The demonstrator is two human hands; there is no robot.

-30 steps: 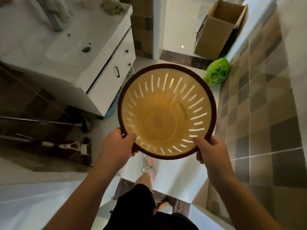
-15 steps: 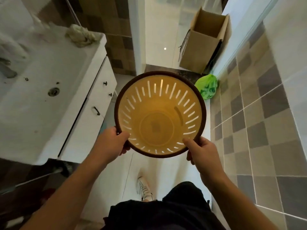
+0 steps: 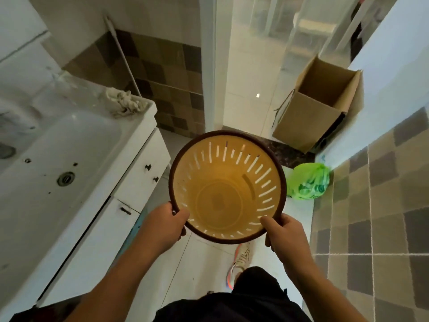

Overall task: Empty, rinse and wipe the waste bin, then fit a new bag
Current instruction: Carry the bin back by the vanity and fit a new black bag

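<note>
The waste bin (image 3: 226, 198) is a round yellow-orange plastic basket with a dark brown rim and rows of narrow slots through its wall. It is held in the air above the floor, mouth toward the camera, gripped at its near rim. It is empty inside, with no bag fitted.

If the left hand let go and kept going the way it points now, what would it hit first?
The left hand points up-frame along the waste bin rim, so probably the bin's outer wall; past that, likely the white vanity cabinet. Depth is unclear from one view.
</note>
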